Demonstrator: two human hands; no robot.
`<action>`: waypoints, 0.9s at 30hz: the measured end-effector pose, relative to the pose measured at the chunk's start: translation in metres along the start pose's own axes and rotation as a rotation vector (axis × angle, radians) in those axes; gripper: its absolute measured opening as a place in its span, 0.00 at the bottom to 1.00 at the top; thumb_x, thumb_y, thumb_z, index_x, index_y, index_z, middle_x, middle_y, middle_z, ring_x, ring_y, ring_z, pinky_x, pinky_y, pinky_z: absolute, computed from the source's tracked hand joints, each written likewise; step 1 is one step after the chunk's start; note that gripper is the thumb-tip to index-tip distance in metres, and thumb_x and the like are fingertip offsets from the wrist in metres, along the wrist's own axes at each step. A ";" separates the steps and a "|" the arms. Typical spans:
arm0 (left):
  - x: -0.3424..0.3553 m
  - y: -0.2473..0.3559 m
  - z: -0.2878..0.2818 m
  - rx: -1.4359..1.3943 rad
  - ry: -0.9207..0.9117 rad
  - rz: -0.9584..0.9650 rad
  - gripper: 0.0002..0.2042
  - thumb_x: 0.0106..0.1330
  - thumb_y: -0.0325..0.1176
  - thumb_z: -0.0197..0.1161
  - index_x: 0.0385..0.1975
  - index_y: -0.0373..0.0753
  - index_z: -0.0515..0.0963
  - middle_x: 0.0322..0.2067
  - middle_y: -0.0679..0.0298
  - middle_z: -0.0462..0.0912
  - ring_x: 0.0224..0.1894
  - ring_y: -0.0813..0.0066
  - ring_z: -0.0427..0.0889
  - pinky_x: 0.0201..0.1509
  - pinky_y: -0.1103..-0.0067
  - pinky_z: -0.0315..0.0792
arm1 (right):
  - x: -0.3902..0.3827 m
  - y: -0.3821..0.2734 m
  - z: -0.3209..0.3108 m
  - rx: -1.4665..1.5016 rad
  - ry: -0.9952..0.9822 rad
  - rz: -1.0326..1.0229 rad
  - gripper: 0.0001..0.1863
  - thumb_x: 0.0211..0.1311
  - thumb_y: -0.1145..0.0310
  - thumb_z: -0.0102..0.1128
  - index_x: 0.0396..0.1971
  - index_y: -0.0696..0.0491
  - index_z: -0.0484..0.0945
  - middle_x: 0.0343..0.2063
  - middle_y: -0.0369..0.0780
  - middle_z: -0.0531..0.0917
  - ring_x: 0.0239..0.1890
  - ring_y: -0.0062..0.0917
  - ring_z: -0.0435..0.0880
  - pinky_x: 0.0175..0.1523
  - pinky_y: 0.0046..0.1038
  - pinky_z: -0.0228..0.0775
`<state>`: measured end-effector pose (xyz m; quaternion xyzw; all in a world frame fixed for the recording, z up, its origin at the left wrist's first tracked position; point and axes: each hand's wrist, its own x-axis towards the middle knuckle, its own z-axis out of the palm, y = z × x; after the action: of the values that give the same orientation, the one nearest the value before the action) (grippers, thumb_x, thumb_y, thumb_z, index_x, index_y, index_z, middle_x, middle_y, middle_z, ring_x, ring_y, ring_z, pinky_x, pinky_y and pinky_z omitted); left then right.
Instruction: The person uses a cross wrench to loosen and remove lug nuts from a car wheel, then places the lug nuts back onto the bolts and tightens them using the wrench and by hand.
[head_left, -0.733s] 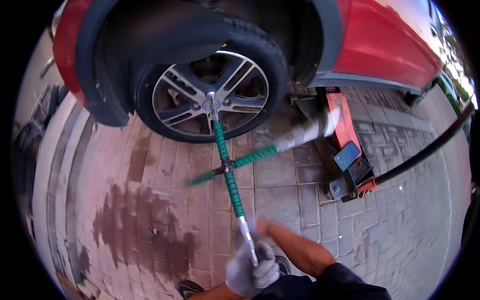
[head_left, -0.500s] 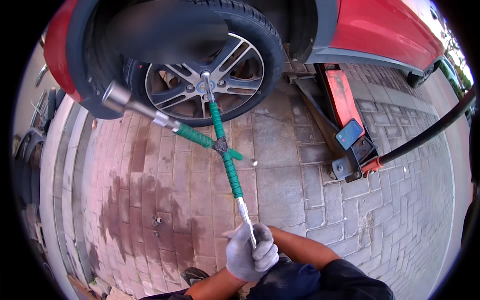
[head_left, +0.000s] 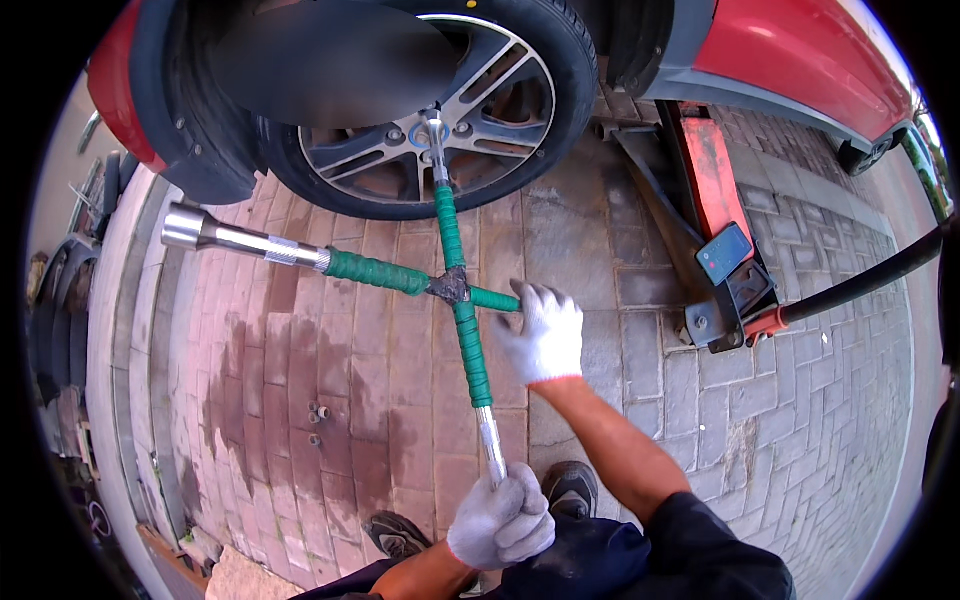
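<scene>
A four-arm cross wrench (head_left: 460,345) with green-wrapped shafts has its far socket at the hub of the wheel (head_left: 520,140). Its left arm ends in a large steel socket (head_left: 185,228). My left hand (head_left: 500,518), in a grey-white glove, is closed round the steel end nearest me. My right hand (head_left: 543,330), in a white glove, curls its fingers over the end of the short-looking right green arm. A dark blurred oval hides part of the wheel and arch above the hub.
A red car (head_left: 800,50) stands over the wheel. At right, a red floor jack (head_left: 708,170) with a long black handle (head_left: 860,280) carries a phone (head_left: 725,252). Several small metal pieces (head_left: 318,414) lie on the paving. A step edge (head_left: 135,330) and dark stacked parts (head_left: 55,330) are at left.
The wrench has spun, its big socket moving from upper right to the left. My right hand has risen from low behind my left hand to the right arm of the wrench.
</scene>
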<state>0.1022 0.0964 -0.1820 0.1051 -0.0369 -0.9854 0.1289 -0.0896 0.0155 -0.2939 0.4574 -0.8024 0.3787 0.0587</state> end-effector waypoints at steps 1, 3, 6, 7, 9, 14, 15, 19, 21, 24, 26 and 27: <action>-0.001 -0.001 -0.003 -0.034 -0.036 -0.010 0.15 0.77 0.46 0.50 0.38 0.38 0.73 0.10 0.73 0.58 0.10 0.81 0.56 0.15 0.80 0.51 | 0.007 0.016 0.009 -0.022 -0.138 0.047 0.16 0.54 0.61 0.67 0.42 0.49 0.84 0.37 0.45 0.85 0.43 0.41 0.82 0.51 0.43 0.71; -0.003 0.001 -0.009 -0.088 -0.059 -0.010 0.15 0.77 0.45 0.50 0.38 0.38 0.73 0.10 0.73 0.58 0.10 0.81 0.56 0.15 0.81 0.51 | 0.016 0.026 0.016 0.177 -0.128 0.022 0.08 0.57 0.62 0.63 0.32 0.48 0.85 0.28 0.42 0.85 0.37 0.40 0.83 0.42 0.42 0.72; -0.009 0.004 -0.015 -0.128 -0.071 -0.008 0.15 0.78 0.45 0.49 0.38 0.38 0.73 0.10 0.74 0.57 0.10 0.83 0.56 0.15 0.81 0.52 | 0.011 0.026 0.008 0.038 -0.192 -0.021 0.09 0.59 0.60 0.63 0.26 0.49 0.84 0.25 0.43 0.84 0.32 0.40 0.83 0.38 0.42 0.71; -0.010 0.005 -0.017 -0.135 -0.071 -0.008 0.16 0.78 0.45 0.49 0.38 0.38 0.73 0.10 0.74 0.57 0.10 0.83 0.56 0.15 0.81 0.52 | 0.013 0.027 0.009 0.035 -0.182 -0.047 0.10 0.59 0.59 0.63 0.25 0.49 0.84 0.24 0.42 0.84 0.31 0.40 0.83 0.38 0.42 0.71; -0.011 0.005 -0.022 -0.130 -0.051 -0.007 0.16 0.78 0.46 0.49 0.38 0.39 0.72 0.10 0.75 0.57 0.10 0.83 0.55 0.15 0.81 0.52 | 0.010 0.034 0.012 0.021 -0.168 -0.080 0.11 0.60 0.59 0.63 0.22 0.49 0.83 0.23 0.42 0.83 0.31 0.40 0.83 0.38 0.42 0.71; -0.009 0.010 -0.034 -0.115 -0.055 0.000 0.17 0.78 0.48 0.47 0.38 0.38 0.73 0.08 0.77 0.58 0.08 0.84 0.57 0.15 0.81 0.52 | 0.019 0.042 0.015 0.019 -0.146 -0.183 0.06 0.57 0.62 0.65 0.25 0.46 0.84 0.24 0.40 0.83 0.30 0.39 0.82 0.37 0.42 0.71; -0.008 0.011 -0.037 -0.086 -0.046 -0.002 0.17 0.78 0.47 0.47 0.38 0.38 0.73 0.09 0.76 0.57 0.08 0.84 0.56 0.15 0.80 0.52 | 0.023 0.044 0.014 -0.006 -0.168 -0.189 0.06 0.57 0.62 0.65 0.26 0.46 0.84 0.24 0.40 0.83 0.31 0.38 0.83 0.38 0.41 0.70; -0.006 0.015 -0.044 -0.069 -0.024 -0.043 0.18 0.78 0.48 0.47 0.39 0.38 0.73 0.09 0.75 0.57 0.08 0.83 0.57 0.16 0.80 0.52 | 0.038 0.043 -0.006 -0.172 -0.183 -0.215 0.07 0.57 0.60 0.65 0.24 0.45 0.83 0.24 0.38 0.83 0.32 0.36 0.82 0.38 0.40 0.67; -0.002 0.019 -0.048 -0.060 -0.028 -0.068 0.17 0.78 0.48 0.47 0.40 0.39 0.74 0.09 0.75 0.57 0.09 0.82 0.56 0.15 0.80 0.52 | 0.054 0.031 -0.031 -0.321 -0.111 -0.278 0.07 0.56 0.60 0.65 0.23 0.45 0.81 0.23 0.36 0.81 0.32 0.34 0.79 0.38 0.40 0.64; 0.002 0.024 -0.060 -0.087 -0.040 -0.091 0.18 0.78 0.48 0.46 0.41 0.39 0.75 0.10 0.74 0.56 0.10 0.80 0.54 0.15 0.79 0.52 | 0.084 0.001 -0.076 -0.359 0.077 -0.512 0.09 0.43 0.65 0.64 0.28 0.45 0.81 0.29 0.35 0.80 0.38 0.32 0.78 0.58 0.46 0.65; 0.008 0.023 -0.071 -0.098 -0.021 -0.108 0.19 0.78 0.49 0.46 0.43 0.39 0.75 0.10 0.74 0.56 0.10 0.80 0.55 0.15 0.79 0.52 | 0.096 -0.025 -0.083 -0.270 0.145 -0.762 0.16 0.44 0.65 0.60 0.38 0.46 0.79 0.45 0.40 0.81 0.52 0.37 0.79 0.63 0.45 0.66; 0.009 0.022 -0.078 -0.099 0.023 -0.089 0.21 0.78 0.51 0.45 0.43 0.38 0.76 0.10 0.74 0.56 0.10 0.80 0.55 0.16 0.78 0.53 | 0.095 -0.032 -0.071 -0.406 0.285 -0.942 0.17 0.44 0.65 0.60 0.39 0.48 0.80 0.47 0.42 0.81 0.56 0.38 0.78 0.60 0.42 0.70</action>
<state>0.1157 0.0695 -0.2582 0.1114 0.0182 -0.9895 0.0905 -0.1371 -0.0126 -0.1837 0.6916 -0.5512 0.2069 0.4183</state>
